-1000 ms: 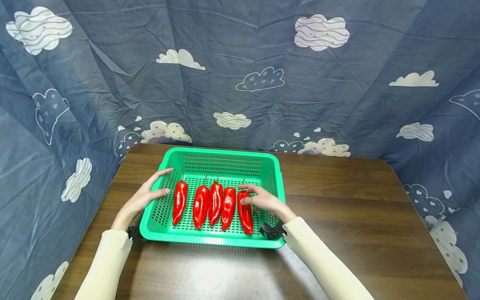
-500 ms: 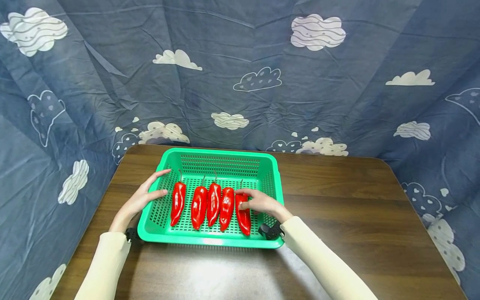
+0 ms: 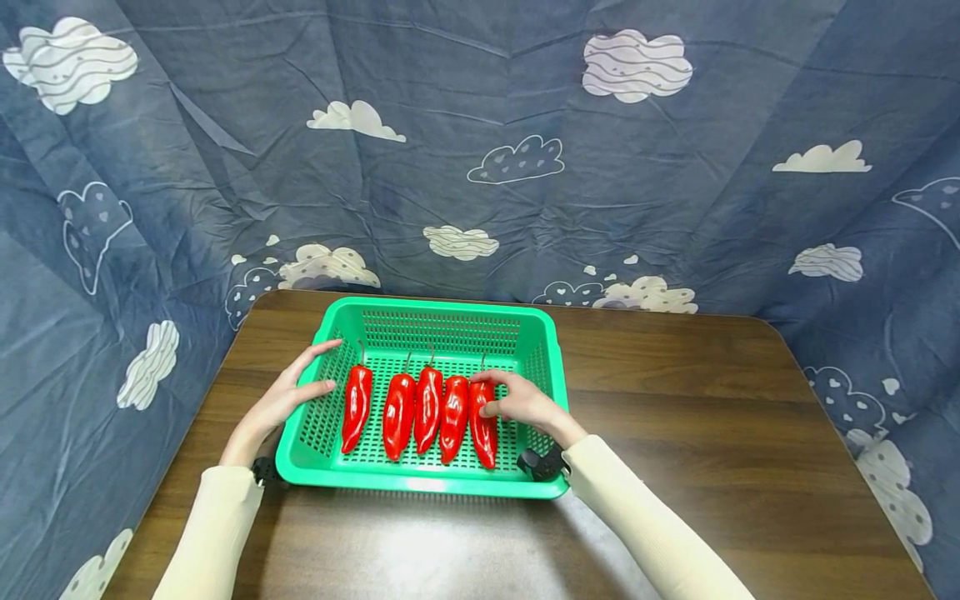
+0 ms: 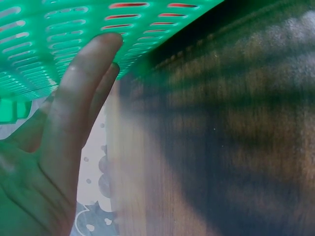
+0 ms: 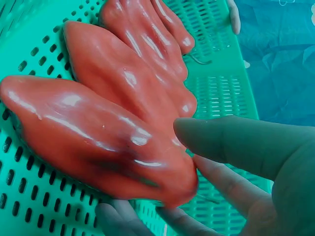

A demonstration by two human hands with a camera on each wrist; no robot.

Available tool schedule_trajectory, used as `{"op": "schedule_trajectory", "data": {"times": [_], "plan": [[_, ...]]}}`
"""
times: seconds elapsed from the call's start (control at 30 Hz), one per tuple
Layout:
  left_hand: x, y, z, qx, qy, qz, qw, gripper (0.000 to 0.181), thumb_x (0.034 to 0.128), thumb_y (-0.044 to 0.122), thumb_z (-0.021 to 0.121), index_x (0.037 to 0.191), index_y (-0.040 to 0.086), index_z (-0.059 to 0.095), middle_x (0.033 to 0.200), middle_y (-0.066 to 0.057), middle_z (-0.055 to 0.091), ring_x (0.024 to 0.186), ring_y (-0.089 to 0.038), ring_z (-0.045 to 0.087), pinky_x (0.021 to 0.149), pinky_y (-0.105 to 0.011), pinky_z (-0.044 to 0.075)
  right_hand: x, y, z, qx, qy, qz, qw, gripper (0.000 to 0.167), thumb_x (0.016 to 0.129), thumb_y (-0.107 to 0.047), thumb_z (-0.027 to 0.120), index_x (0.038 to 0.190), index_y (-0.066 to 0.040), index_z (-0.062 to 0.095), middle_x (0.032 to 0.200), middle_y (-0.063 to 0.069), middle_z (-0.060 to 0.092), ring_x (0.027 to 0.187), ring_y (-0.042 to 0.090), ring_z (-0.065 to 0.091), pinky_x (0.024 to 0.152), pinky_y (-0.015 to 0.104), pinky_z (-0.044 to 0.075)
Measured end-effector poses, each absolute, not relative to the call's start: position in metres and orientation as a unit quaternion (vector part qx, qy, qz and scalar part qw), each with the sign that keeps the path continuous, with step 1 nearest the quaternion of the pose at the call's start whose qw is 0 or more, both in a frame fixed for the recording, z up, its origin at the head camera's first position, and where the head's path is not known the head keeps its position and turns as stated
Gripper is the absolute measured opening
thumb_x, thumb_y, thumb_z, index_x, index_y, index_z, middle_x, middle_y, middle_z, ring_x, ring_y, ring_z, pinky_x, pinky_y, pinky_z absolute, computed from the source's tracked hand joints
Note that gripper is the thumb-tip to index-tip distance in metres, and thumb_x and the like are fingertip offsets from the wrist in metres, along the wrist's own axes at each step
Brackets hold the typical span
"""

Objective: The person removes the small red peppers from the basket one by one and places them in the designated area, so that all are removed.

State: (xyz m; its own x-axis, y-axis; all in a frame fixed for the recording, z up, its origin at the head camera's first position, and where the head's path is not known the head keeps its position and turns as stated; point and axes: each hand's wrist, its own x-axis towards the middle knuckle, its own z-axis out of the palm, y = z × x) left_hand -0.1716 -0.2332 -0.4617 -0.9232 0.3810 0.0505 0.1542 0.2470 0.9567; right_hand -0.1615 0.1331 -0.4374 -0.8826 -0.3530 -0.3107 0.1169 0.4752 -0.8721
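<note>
A green plastic basket [image 3: 420, 483] stands on the table, with several glossy red peppers lying side by side on its slotted floor. My right hand [image 3: 531, 404] reaches over the right side and holds the rightmost red pepper [image 3: 483, 442] near its stem end. In the right wrist view, the thumb [image 5: 221, 140] lies at one side of this pepper and fingers reach round the other. My left hand [image 3: 277, 400] is at the basket's left rim with fingers extended. From the left wrist view, its fingers [image 4: 81, 73] lie along the outside of the slotted wall.
A brown wooden table [image 3: 675, 400] extends to the right of the basket and in front of it. Behind hangs a blue cloth [image 3: 420, 200] with cloud prints. The leftmost pepper [image 3: 357, 408] lies slightly apart from the others.
My right hand has closed in on the rightmost pepper. That pepper's lower end has swung left, so it lies straighter and nearer its neighbour. The left hand stays at the rim.
</note>
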Motion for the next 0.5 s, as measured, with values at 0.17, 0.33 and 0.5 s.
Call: {"op": "schedule_trajectory", "data": {"times": [0.17, 0.33, 0.5], "plan": [[-0.1713, -0.2331, -0.4622, 0.168, 0.783, 0.591, 0.097, 0.058, 0.0935, 0.003, 0.054, 0.147, 0.003, 0.031, 0.152, -0.019, 0.022, 0.137, -0.037, 0.017, 0.103, -0.060, 0.019, -0.1619, 0.1337, -0.4362, -0.074, 0.815, -0.529, 0.226, 0.054, 0.078, 0.008, 0.064, 0.130, -0.002, 0.056, 0.123, 0.017, 0.049, 0.061, 0.016, 0.046, 0.058, 0.031, 0.044], [-0.1718, -0.2334, -0.4631, 0.167, 0.786, 0.587, 0.097, 0.058, 0.0931, 0.002, 0.054, 0.147, 0.003, 0.031, 0.152, -0.020, 0.022, 0.138, -0.038, 0.016, 0.104, -0.061, 0.017, -0.1629, 0.1342, -0.4369, -0.072, 0.798, -0.556, 0.221, 0.051, 0.081, 0.006, 0.064, 0.130, -0.004, 0.055, 0.122, 0.019, 0.047, 0.077, 0.021, 0.056, 0.069, 0.043, 0.053], [-0.1718, -0.2336, -0.4634, 0.158, 0.787, 0.588, 0.102, 0.059, 0.0938, 0.004, 0.055, 0.148, 0.006, 0.032, 0.153, -0.017, 0.020, 0.139, -0.036, 0.014, 0.104, -0.061, 0.018, -0.1643, 0.1354, -0.4364, -0.075, 0.764, -0.602, 0.219, 0.049, 0.084, 0.006, 0.063, 0.131, -0.003, 0.053, 0.121, 0.021, 0.043, 0.083, 0.024, 0.061, 0.073, 0.044, 0.054]]}}
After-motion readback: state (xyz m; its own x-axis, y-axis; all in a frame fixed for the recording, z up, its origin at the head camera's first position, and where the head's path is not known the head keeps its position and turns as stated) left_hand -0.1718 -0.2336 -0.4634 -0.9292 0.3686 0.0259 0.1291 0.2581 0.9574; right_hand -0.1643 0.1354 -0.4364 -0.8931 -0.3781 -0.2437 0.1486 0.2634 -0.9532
